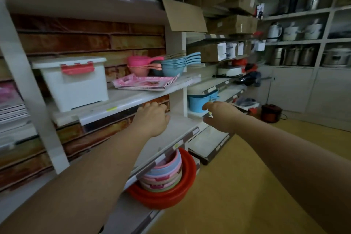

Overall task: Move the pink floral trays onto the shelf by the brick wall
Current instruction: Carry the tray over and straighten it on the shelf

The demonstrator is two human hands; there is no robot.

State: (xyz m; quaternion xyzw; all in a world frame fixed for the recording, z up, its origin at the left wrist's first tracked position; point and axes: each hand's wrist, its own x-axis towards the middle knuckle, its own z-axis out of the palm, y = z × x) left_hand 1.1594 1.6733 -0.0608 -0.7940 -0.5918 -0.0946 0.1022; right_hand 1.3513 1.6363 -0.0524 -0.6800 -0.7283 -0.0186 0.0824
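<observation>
Sitting mid-frame on white shelf (133, 95) by brick wall (91, 42): pink floral trays (146, 82) | left hand (152, 118) curled, empty | right hand (221, 115) spread, empty | tan floor (237, 186)

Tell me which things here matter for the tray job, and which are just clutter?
Job: pink floral trays, stacked on the shelf by the brick wall; left hand and right hand, both empty.

Clutter: white storage box, pink and blue scoops, red basin.

Storeroom clutter beyond the job

White storage box (73, 81) with red latch, stacked pink and blue scoops (161, 65), blue bucket (201, 102), nested bowls in red basin (167, 180), steel pots (296, 56) on far shelving.
</observation>
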